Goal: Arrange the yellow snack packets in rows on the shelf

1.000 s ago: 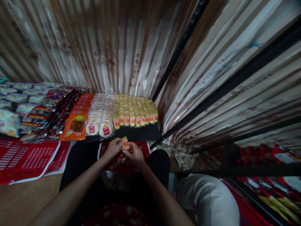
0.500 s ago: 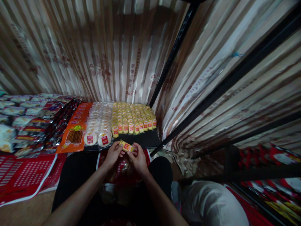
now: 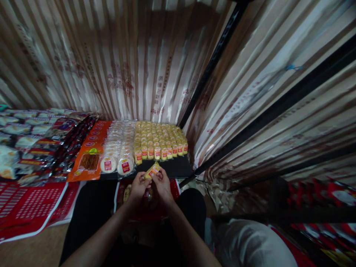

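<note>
The left hand (image 3: pixel 139 187) and the right hand (image 3: pixel 163 186) pinch the snack (image 3: pixel 151 172) with their fingers, up near the shelf (image 3: pixel 174 165) and the basket (image 3: pixel 178 188), so it might fall if they go loose or rip if they pull hard.

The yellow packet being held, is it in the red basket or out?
Out: left hand and right hand hold the packet above the basket.

No wording is legible: print on the held oblong yellow plastic packet (image 3: pixel 152 171), round white plastic-wrapped crackers (image 3: pixel 125 166) and beige pleated fabric curtain (image 3: pixel 159 89) is blurred.
</note>
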A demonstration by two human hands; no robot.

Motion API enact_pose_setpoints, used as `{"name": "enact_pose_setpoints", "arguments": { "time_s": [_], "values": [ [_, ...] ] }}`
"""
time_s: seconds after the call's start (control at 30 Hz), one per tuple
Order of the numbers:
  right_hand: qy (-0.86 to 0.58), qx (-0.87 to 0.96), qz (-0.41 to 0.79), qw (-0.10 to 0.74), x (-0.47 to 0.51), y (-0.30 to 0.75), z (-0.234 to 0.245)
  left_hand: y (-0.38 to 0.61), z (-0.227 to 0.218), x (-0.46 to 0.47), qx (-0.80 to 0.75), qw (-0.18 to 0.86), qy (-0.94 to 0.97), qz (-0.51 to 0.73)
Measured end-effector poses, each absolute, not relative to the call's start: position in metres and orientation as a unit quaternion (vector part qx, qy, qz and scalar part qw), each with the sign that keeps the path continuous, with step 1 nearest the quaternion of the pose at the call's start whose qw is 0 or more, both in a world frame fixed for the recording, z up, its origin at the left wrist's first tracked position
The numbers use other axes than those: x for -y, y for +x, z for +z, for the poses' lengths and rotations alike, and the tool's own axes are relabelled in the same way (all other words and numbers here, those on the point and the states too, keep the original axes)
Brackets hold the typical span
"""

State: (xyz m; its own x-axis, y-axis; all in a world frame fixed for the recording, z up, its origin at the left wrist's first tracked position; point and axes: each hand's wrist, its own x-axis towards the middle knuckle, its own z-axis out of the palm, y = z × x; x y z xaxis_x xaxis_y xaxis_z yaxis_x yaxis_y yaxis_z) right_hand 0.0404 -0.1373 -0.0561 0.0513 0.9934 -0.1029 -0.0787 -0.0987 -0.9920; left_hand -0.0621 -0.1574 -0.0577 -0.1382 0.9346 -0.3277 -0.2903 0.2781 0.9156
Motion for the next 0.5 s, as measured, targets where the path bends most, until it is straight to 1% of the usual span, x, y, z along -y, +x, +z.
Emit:
{"name": "enact_pose_setpoints", "arguments": {
  "time_s": [0.07, 0.17, 0.27, 0.37, 0.5],
  "values": [
    [-0.514, 0.463, 0.517, 0.504, 0.127, 0.040, -0.055, -0.063, -0.061, 0.156, -0.590, 0.529, 0.347, 0.501],
    [-0.517, 0.499, 0.491, 0.493, 0.107, 0.039, -0.054, -0.067, -0.062, 0.156, -0.654, 0.377, 0.434, 0.492],
    [-0.546, 0.538, 0.443, 0.466, 0.088, 0.035, -0.053, -0.069, -0.061, 0.155, -0.662, 0.252, 0.504, 0.495],
    [-0.570, 0.579, 0.389, 0.434, 0.077, 0.028, -0.052, -0.069, -0.060, 0.150, -0.643, 0.185, 0.561, 0.488],
    [-0.554, 0.623, 0.353, 0.423, 0.069, 0.022, -0.050, -0.069, -0.059, 0.139, -0.642, 0.150, 0.588, 0.469]
  ]
}}
